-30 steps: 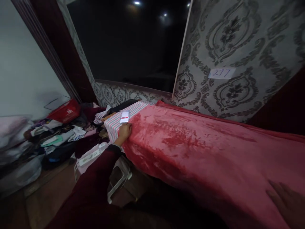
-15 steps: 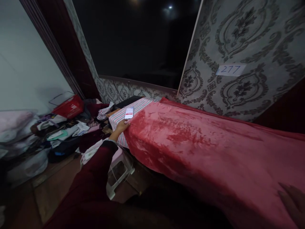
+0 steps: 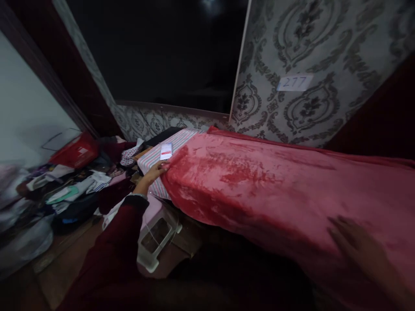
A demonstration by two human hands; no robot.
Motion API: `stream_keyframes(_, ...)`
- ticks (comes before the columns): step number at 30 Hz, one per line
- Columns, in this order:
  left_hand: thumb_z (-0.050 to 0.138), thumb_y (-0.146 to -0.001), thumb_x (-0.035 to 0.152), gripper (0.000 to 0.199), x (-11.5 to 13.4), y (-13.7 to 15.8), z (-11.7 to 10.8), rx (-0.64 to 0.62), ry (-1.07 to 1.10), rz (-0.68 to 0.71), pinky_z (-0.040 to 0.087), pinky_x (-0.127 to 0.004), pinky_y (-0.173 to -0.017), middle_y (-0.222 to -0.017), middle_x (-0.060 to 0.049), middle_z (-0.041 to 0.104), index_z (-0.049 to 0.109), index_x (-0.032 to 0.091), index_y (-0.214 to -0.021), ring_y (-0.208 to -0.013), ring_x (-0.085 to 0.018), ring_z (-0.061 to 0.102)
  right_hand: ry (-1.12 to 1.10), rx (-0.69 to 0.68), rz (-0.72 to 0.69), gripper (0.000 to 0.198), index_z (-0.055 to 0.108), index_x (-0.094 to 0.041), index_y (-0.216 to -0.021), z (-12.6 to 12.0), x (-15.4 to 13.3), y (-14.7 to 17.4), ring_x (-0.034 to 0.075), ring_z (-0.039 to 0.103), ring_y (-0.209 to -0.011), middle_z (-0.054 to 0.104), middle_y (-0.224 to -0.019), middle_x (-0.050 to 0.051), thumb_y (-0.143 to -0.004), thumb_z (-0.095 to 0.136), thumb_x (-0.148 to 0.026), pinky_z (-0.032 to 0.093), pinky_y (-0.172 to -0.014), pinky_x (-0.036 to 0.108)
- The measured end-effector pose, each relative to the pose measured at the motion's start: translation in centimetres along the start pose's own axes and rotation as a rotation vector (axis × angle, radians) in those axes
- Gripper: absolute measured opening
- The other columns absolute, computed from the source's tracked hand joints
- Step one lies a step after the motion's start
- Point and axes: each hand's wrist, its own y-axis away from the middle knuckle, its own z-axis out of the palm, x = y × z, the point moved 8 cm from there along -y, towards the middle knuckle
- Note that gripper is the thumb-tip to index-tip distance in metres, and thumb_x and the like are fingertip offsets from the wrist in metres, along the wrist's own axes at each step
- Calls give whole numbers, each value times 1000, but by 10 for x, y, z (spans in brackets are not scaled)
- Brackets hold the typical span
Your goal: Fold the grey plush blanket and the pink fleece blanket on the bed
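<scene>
A red plush blanket (image 3: 285,181) lies spread over a long, low surface, with rubbed darker patches across its top. My left hand (image 3: 154,172) is at the blanket's left edge, its fingers closed on that edge. Just beyond those fingers a phone (image 3: 166,151) with a lit screen rests on a striped cloth (image 3: 155,157), part of which the blanket covers. On the right, my right hand (image 3: 359,248) is spread over the blanket near its front side, fingers stretched out and somewhat blurred, holding nothing.
A white plastic stool (image 3: 149,259) stands below my left forearm. Piled clothes (image 3: 87,183) and a red basket (image 3: 78,151) fill the floor at left. Behind the blanket are a large dark screen (image 3: 168,56) and a patterned wall with a paper label (image 3: 295,82).
The view has shifted right. My right hand has come further into view, moving left over the blanket. My left hand stays at the blanket's left edge.
</scene>
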Motion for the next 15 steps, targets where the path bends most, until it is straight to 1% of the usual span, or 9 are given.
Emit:
stream_keyframes(1, 84, -51, 46, 54, 4, -1, 2, -28, -26, 14, 51, -36, -94, -103, -9, 72, 72, 19, -96, -107, -29, 63, -40, -19, 7, 49, 75, -30, -111, 3, -8, -1, 43, 68, -116, 74, -112, 18, -91, 41, -60, 57, -102, 64)
stream_keyframes(3, 83, -49, 45, 45, 8, -2, 5, -67, -86, 4, 49, -37, -101, -106, -10, 75, 74, 20, -85, -113, -32, 62, -131, -61, 16, 49, 76, -27, -112, 8, -24, -4, 42, 66, -120, 73, -121, 18, -91, 46, -59, 55, -105, 61)
stream_keyframes(5, 82, -49, 43, 39, 9, -3, 6, -78, -119, -37, 47, -38, -104, -101, -9, 76, 74, 20, -80, -110, -32, 63, -171, -84, 10, 50, 76, -25, -118, 12, -40, -7, 39, 66, -123, 72, -127, 15, -92, 49, -59, 53, -107, 60)
stream_keyframes(7, 81, -51, 42, 37, 11, -2, 4, -60, -122, -57, 46, -39, -106, -95, -6, 75, 74, 20, -80, -105, -30, 64, -160, -96, -19, 52, 75, -25, -121, 16, -54, -10, 36, 66, -120, 72, -128, 14, -92, 51, -60, 52, -107, 59)
stream_keyframes(9, 80, -52, 44, 37, 16, -1, 2, -33, -117, -56, 45, -40, -106, -90, -4, 74, 72, 21, -80, -104, -28, 63, -131, -106, -58, 51, 76, -24, -122, 19, -65, -12, 35, 67, -116, 72, -125, 14, -93, 52, -59, 52, -104, 58)
stream_keyframes(12, 80, -51, 46, 40, 25, 0, 1, -1, -110, -46, 44, -40, -108, -90, -3, 74, 69, 22, -80, -109, -29, 62, -106, -124, -99, 49, 75, -23, -125, 19, -73, -14, 34, 67, -112, 72, -121, 15, -96, 52, -55, 53, -100, 57)
stream_keyframes(15, 83, -43, 47, 50, 30, -1, 5, -48, -151, -92, 46, -37, -106, -94, -3, 75, 73, 21, -85, -112, -30, 61, -88, -155, -119, 48, 74, -23, -128, 18, -76, -18, 34, 66, -111, 71, -122, 16, -95, 56, -53, 53, -99, 54)
